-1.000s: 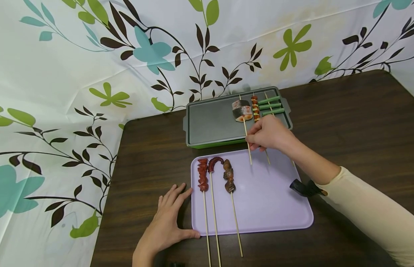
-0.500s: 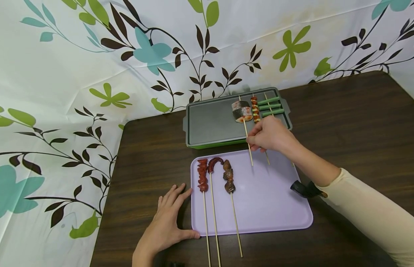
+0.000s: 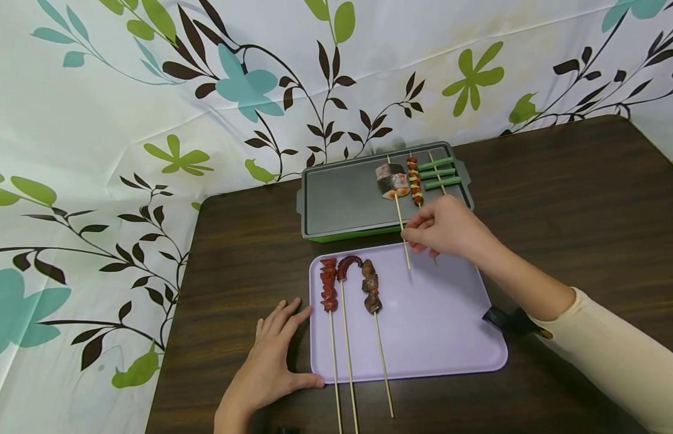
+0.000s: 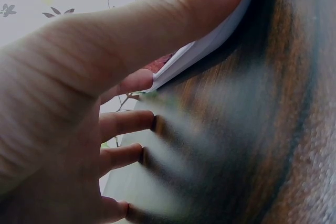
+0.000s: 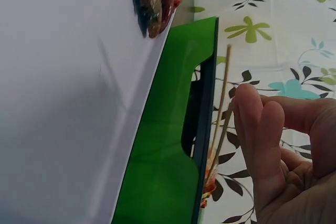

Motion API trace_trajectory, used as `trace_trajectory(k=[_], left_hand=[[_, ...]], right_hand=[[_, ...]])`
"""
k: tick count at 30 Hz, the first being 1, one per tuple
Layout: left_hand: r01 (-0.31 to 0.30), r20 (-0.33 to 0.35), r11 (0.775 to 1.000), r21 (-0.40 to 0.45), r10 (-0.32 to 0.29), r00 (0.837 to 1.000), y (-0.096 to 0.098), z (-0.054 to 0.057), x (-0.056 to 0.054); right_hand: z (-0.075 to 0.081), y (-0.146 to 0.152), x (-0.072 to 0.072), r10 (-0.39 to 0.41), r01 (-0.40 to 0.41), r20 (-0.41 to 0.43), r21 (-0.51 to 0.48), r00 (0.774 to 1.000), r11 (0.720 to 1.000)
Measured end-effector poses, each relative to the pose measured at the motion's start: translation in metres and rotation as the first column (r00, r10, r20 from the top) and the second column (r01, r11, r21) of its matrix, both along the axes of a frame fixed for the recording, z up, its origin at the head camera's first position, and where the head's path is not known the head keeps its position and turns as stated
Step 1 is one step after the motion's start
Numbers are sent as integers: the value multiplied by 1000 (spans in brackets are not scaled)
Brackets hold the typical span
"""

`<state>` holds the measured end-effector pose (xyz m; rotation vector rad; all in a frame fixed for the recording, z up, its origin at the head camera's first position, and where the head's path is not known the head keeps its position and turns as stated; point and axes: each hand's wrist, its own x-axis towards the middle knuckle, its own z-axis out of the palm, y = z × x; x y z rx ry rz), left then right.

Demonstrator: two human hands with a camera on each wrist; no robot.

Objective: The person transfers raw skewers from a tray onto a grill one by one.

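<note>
In the head view, a fish skewer [image 3: 393, 181] lies on the grey grill plate [image 3: 344, 208], its stick reaching over the near rim. My right hand [image 3: 449, 228] pinches that stick with thumb and fingertips; in the right wrist view the fingers [image 5: 270, 145] meet close to two sticks. Beside the fish lie a skewer of red and yellow pieces [image 3: 414, 181] and one of green vegetable pieces [image 3: 441, 171]. My left hand [image 3: 271, 361] is spread on the table, its thumb touching the corner of the lilac tray [image 3: 434, 337].
On the tray lie a red meat skewer [image 3: 328, 285], a curled tentacle skewer [image 3: 349, 261] and a brown meat skewer [image 3: 371, 286], sticks overhanging its front edge. The grill has a green body [image 5: 163, 166]. Behind the dark wood table [image 3: 558, 193] hangs a leaf-patterned cloth [image 3: 249, 78].
My right hand has slid slightly back toward the tray along the fish skewer's stick, uncovering more of the red-and-yellow skewer. The skewers and my left hand keep their places.
</note>
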<state>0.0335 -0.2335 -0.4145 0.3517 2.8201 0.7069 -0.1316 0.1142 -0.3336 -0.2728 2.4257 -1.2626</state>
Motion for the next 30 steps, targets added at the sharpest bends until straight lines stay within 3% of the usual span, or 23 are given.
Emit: trace_trajectory(k=[8, 12, 15, 20, 24, 30], left_hand=[[5, -17, 1000, 4, -5, 1000, -1, -1, 0], [8, -21, 1000, 3, -7, 1000, 0, -2, 0], [9, -27, 1000, 4, -9, 1000, 0, -1, 0], [5, -42, 1000, 12, -4, 999, 0, -1, 0], [8, -45, 1000, 14, -8, 999, 0, -2, 1], [17, -44, 999, 30, -16, 999, 0, -2, 1]], right_hand=[[4, 5, 32, 65, -65, -11, -63, 998, 996], [0, 4, 54, 124, -125, -17, -62, 992, 990], [-7, 0, 75, 207, -209, -55, -34, 977, 977], [-29, -8, 103, 341, -346, -118, -28, 933, 938], [-47, -16, 113, 364, -371, -112, -51, 925, 927], [-64, -26, 117, 358, -362, -52, -134, 932, 922]])
